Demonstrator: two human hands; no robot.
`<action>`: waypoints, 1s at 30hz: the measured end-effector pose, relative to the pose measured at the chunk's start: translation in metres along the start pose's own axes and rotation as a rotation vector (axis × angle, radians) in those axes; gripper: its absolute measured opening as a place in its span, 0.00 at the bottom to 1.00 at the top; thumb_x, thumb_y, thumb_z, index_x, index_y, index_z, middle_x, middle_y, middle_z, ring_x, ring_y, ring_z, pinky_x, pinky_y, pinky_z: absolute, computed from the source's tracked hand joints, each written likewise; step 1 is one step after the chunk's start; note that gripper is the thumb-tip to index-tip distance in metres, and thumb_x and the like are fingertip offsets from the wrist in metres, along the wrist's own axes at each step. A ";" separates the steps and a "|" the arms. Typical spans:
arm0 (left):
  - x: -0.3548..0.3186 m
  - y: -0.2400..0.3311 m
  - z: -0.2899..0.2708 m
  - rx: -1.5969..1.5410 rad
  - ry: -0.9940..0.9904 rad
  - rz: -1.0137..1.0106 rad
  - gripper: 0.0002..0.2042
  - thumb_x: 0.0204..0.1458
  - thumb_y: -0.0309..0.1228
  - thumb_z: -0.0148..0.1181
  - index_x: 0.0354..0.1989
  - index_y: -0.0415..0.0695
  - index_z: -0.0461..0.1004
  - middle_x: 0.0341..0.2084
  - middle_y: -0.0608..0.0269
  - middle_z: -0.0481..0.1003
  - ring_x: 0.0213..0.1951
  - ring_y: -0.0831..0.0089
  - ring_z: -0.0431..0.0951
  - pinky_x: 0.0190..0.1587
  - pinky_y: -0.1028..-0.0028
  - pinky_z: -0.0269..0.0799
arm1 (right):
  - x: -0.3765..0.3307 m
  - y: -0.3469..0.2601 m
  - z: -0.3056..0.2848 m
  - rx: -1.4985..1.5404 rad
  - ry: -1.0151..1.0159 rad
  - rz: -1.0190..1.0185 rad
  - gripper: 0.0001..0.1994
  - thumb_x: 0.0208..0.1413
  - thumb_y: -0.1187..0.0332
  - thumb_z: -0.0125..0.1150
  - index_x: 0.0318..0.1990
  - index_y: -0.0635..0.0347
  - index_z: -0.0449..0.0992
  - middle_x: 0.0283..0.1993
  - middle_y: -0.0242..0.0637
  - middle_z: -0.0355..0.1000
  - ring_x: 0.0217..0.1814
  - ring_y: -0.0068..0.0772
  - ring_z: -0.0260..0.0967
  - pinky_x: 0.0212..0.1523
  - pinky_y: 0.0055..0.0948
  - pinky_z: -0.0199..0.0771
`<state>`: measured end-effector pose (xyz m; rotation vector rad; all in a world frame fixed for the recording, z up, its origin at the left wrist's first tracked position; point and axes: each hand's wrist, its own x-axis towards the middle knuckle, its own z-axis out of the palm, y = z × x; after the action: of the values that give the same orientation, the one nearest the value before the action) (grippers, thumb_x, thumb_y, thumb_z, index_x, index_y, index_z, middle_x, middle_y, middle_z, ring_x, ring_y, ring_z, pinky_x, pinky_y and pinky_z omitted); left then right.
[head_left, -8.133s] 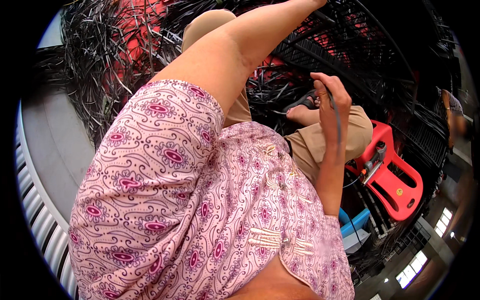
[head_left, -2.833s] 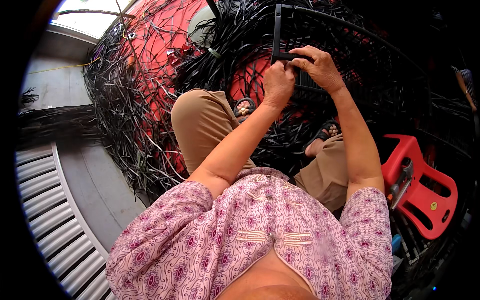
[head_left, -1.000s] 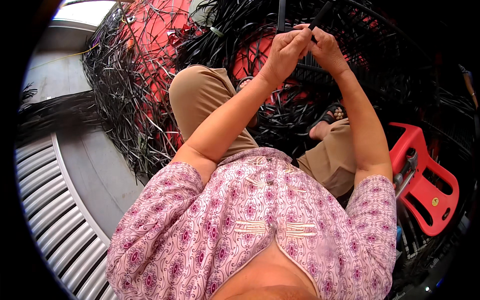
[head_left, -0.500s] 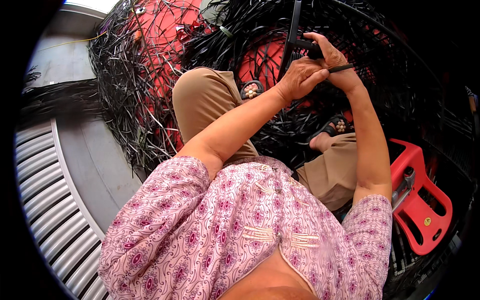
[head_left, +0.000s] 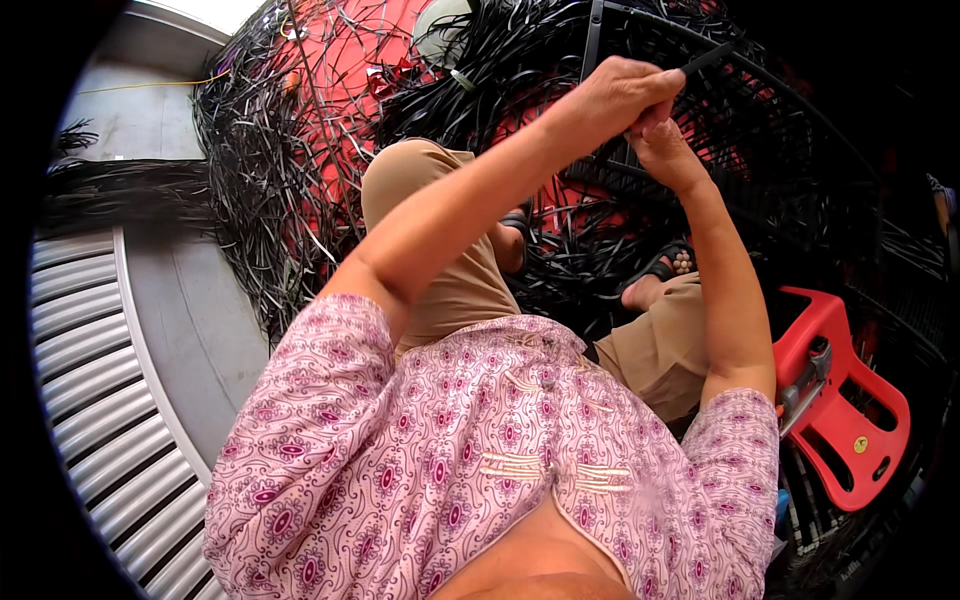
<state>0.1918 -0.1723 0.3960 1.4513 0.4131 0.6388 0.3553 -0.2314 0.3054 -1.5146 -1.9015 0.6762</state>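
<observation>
Both hands are up in the upper middle of the frame, a bit right of centre. The left hand (head_left: 630,88) is pinched closed on a dark strip (head_left: 708,60), whose free end pokes out toward the upper right. The right hand (head_left: 665,155) sits just below with its fingers curled, partly covered by the left, so I honestly can't tell if it's gripping anything. Right behind them, at the top, is a thin-barred black frame (head_left: 593,45), with its far side fading into the dark.

The ground is the messy bit: a bright red surface (head_left: 395,30) through the upper left and middle, mostly buried under a tangle of black strips (head_left: 250,200). A pale round thing (head_left: 440,30) sits among them near the top edge. Over on the left there's a smooth grey panel (head_left: 215,350), then a row of silvery bars (head_left: 100,350) curving down the lower left. A thin yellow cord (head_left: 150,87) crosses the grey in the upper left, just under a bright white patch (head_left: 200,10) at the rim.

Right side of the frame: a red plastic seat (head_left: 845,425) with long slots and a metal tool (head_left: 815,370) on it, plus something small and blue (head_left: 782,503) below the tool. Everything past that on the upper right is too dark to read.
</observation>
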 end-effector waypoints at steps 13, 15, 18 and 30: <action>0.104 -0.074 -0.064 1.583 0.048 0.255 0.18 0.58 0.50 0.50 0.29 0.55 0.83 0.27 0.67 0.78 0.38 0.64 0.78 0.42 0.58 0.64 | 0.008 -0.016 0.008 -0.025 0.235 0.166 0.19 0.58 0.64 0.62 0.53 0.64 0.69 0.34 0.40 0.76 0.34 0.32 0.75 0.40 0.29 0.73; 0.099 -0.079 -0.065 1.662 0.111 0.331 0.16 0.57 0.50 0.52 0.31 0.58 0.83 0.31 0.72 0.77 0.43 0.69 0.76 0.42 0.59 0.61 | 0.012 -0.023 0.009 0.013 0.269 0.203 0.20 0.56 0.64 0.64 0.53 0.64 0.69 0.39 0.45 0.75 0.40 0.38 0.74 0.43 0.33 0.73; 0.097 -0.077 -0.059 1.698 0.115 0.262 0.13 0.52 0.49 0.58 0.30 0.57 0.84 0.35 0.74 0.76 0.46 0.70 0.73 0.43 0.59 0.58 | 0.012 -0.035 0.008 0.098 0.311 0.259 0.22 0.54 0.65 0.66 0.54 0.62 0.69 0.45 0.50 0.75 0.47 0.45 0.74 0.46 0.37 0.73; 0.098 -0.080 -0.060 1.536 0.131 0.220 0.15 0.53 0.49 0.58 0.32 0.51 0.83 0.32 0.67 0.76 0.43 0.68 0.73 0.48 0.58 0.59 | 0.019 -0.033 0.006 -0.151 0.352 0.018 0.13 0.53 0.70 0.67 0.45 0.65 0.78 0.39 0.42 0.77 0.39 0.33 0.76 0.41 0.28 0.74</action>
<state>0.2416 -0.0640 0.3223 2.9399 0.9573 0.5692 0.3262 -0.2201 0.3280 -1.6234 -1.6999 0.2536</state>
